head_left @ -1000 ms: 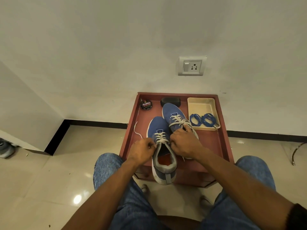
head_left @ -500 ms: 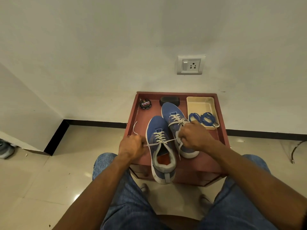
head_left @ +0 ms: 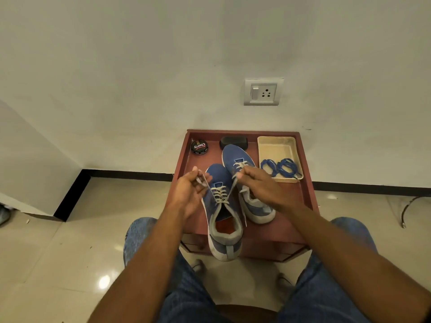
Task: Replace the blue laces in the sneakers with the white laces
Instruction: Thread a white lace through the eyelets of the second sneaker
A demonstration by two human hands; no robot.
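Note:
Two blue sneakers stand on a small red table point(head_left: 300, 201). The near sneaker point(head_left: 222, 220) hangs its heel over the front edge and carries a white lace point(head_left: 220, 192) through its eyelets. My left hand point(head_left: 189, 192) pinches one end of that lace, lifted up at the left. The other end is pinched by my right hand point(head_left: 261, 185), which is raised over the far sneaker point(head_left: 235, 157); that shoe is also laced white. Two coiled blue laces point(head_left: 281, 167) lie in a cream tray point(head_left: 276, 145).
A round shoe-polish tin point(head_left: 199, 147) and a black brush point(head_left: 234, 142) sit at the table's back edge against the wall. A wall socket point(head_left: 263, 92) is above. My knees in jeans flank the table's front. Tiled floor lies to both sides.
Both hands went from pulling the lace ends sideways at the top eyelets to lifting them up and away from me, the lace now running diagonally up to each hand.

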